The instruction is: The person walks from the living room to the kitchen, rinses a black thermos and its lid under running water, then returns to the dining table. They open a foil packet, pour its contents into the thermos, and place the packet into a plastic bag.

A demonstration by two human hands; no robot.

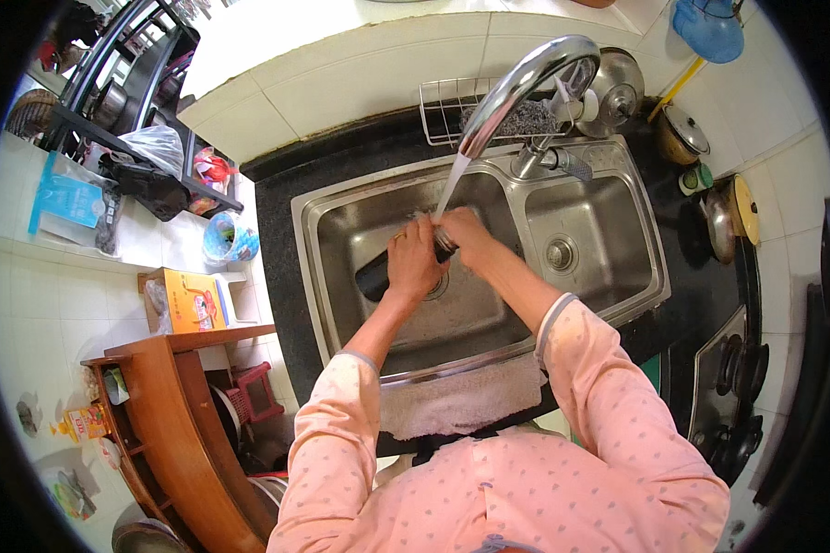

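Pink shirt (535,488) filled lower centre. Mid-frame, left hand (415,259) gripped black container (373,279); right hand's (465,232) grip couldn't be told. Steady tilt beneath running water (448,186) seemed best.

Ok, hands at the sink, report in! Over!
Left hand around black cylinder. Right hand near its right end. Water stream falling at hands. Cylinder partly hidden.

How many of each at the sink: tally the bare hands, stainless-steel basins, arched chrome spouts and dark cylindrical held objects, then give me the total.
Bare hands: 2 (left hand, right hand)
Stainless-steel basins: 2 (larger left basin, smaller right basin)
Arched chrome spout: 1
Dark cylindrical held object: 1
Total: 6
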